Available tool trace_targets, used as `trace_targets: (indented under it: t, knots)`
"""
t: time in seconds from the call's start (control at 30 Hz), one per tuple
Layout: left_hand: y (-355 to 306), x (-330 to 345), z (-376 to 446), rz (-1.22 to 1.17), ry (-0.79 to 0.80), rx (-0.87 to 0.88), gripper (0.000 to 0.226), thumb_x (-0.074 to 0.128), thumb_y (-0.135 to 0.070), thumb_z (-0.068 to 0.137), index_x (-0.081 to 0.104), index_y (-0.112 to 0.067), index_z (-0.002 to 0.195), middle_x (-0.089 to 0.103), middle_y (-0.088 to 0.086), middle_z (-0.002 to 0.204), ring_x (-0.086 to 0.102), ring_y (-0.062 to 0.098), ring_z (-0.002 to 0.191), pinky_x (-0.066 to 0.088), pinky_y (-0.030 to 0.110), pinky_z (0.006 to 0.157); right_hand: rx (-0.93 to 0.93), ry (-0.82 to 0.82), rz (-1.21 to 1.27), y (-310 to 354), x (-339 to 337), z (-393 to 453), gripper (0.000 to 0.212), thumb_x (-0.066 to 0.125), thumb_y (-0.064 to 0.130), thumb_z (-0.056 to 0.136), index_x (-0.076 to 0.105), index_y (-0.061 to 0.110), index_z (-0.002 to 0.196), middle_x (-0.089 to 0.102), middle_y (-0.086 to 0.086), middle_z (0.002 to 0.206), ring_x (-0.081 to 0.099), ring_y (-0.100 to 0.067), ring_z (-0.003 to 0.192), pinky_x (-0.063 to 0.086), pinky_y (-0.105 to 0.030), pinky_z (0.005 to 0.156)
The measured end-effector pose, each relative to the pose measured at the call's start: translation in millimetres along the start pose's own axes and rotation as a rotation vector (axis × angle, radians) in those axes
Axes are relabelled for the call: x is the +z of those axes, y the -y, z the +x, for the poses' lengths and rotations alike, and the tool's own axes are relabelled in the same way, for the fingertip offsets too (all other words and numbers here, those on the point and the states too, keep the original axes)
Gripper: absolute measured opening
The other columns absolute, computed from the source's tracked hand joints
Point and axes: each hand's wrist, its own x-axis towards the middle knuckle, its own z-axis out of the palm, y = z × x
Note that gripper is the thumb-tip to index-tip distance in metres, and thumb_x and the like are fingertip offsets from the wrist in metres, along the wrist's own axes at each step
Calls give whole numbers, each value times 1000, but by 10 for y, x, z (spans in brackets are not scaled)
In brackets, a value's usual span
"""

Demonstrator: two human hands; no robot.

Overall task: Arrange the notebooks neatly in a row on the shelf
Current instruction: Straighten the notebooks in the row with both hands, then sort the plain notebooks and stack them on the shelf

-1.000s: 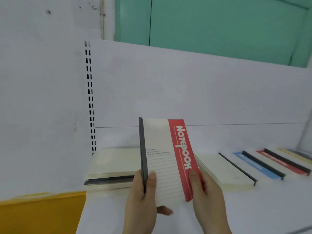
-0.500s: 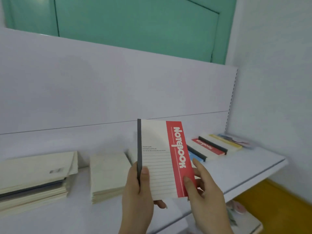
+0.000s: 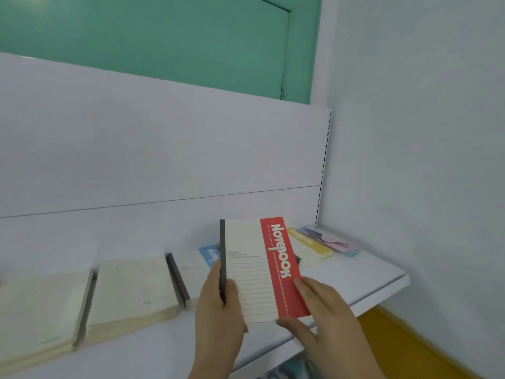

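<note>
I hold a cream and red notebook (image 3: 259,269) upright above the white shelf (image 3: 369,280), its cover facing me. My left hand (image 3: 218,315) grips its dark spine, thumb on the cover. My right hand (image 3: 325,321) holds the lower right corner by the red band. On the shelf behind lie a blue notebook (image 3: 209,254), a yellow notebook (image 3: 310,242) and a pale patterned one (image 3: 332,240) in a row at the right. Two cream stacks (image 3: 131,291) (image 3: 35,313) lie at the left.
The shelf's white back panel (image 3: 164,149) rises behind the notebooks, with a slotted upright (image 3: 323,165) at its right end. A pale wall (image 3: 423,160) closes the right side. Yellow floor (image 3: 404,343) shows below the shelf's front edge.
My view has swung right along the shelf, bringing its right end and the coloured notebooks closer. Both hands keep the same hold on the notebook.
</note>
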Motion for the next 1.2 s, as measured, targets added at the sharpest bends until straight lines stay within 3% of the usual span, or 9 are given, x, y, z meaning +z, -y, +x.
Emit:
trace_targets:
  t: [0.07, 0.17, 0.4, 0.7, 0.77, 0.97, 1.03, 1.13, 1.2]
  knots:
    - [86, 167, 189, 203, 30, 55, 27, 40, -24, 105, 44, -44, 123, 52, -12, 98, 59, 4, 79, 47, 11, 57, -25, -101, -32, -269, 148, 137, 75, 31, 76, 85, 59, 21, 128, 65, 8, 121, 64, -11, 105, 56, -31, 83]
    - [233, 337, 501, 474, 103, 103, 15, 45, -30, 102, 45, -35, 117, 49, -16, 97, 54, 3, 89, 44, 10, 63, -60, -133, -72, -553, 344, 382, 73, 35, 73, 83, 65, 18, 119, 69, 6, 111, 67, -12, 97, 55, -30, 79]
    - [343, 655, 925, 944, 352, 211, 82, 47, -75, 86, 26, -28, 150, 42, -12, 139, 35, 10, 126, 35, 28, 108, -151, -154, -80, -1075, 714, 959, 71, 41, 70, 82, 68, 13, 116, 70, 2, 112, 67, -16, 99, 53, -30, 84]
    - [644, 853, 1232, 1215, 372, 170, 79, 41, -77, 86, 36, -24, 145, 48, -6, 136, 42, 16, 123, 35, 32, 107, -458, -191, 17, -1503, 1308, 1631, 74, 25, 67, 95, 73, 12, 106, 71, 6, 103, 57, -10, 100, 46, -22, 90]
    - [730, 894, 1254, 1266, 365, 148, 81, 33, -79, 86, 34, -25, 147, 45, -7, 140, 38, 15, 128, 32, 32, 109, -502, -162, 19, -1602, 1456, 1719, 74, 22, 64, 97, 74, 13, 104, 72, 6, 101, 60, -12, 102, 53, -28, 88]
    - [715, 965, 1307, 1269, 335, 73, 122, -2, -92, 53, 33, -28, 151, 42, -12, 145, 31, 11, 138, 25, 29, 116, -613, -21, 7, -1801, 1583, 1914, 63, 26, 63, 95, 74, 24, 107, 70, 13, 103, 63, -16, 109, 57, -35, 85]
    - [690, 972, 1327, 1224, 345, 26, 119, 8, -93, 54, 38, -27, 149, 47, -11, 140, 36, 10, 133, 29, 27, 113, -643, 7, 20, -1840, 1601, 1968, 58, 34, 63, 91, 73, 24, 109, 70, 12, 104, 61, -18, 111, 56, -36, 88]
    - [683, 995, 1352, 1199, 350, -17, 83, 40, -84, 78, 49, -28, 138, 54, -11, 126, 46, 9, 120, 38, 25, 104, -664, 17, 51, -1889, 1641, 2019, 53, 41, 60, 87, 73, 24, 109, 70, 11, 105, 61, -19, 110, 55, -37, 88]
    - [667, 994, 1367, 1207, 344, -38, 74, 48, -80, 80, 53, -27, 131, 56, -10, 119, 49, 9, 114, 41, 26, 99, -667, 7, 61, -1888, 1658, 2038, 53, 40, 60, 87, 74, 25, 107, 70, 10, 104, 62, -18, 108, 56, -35, 88]
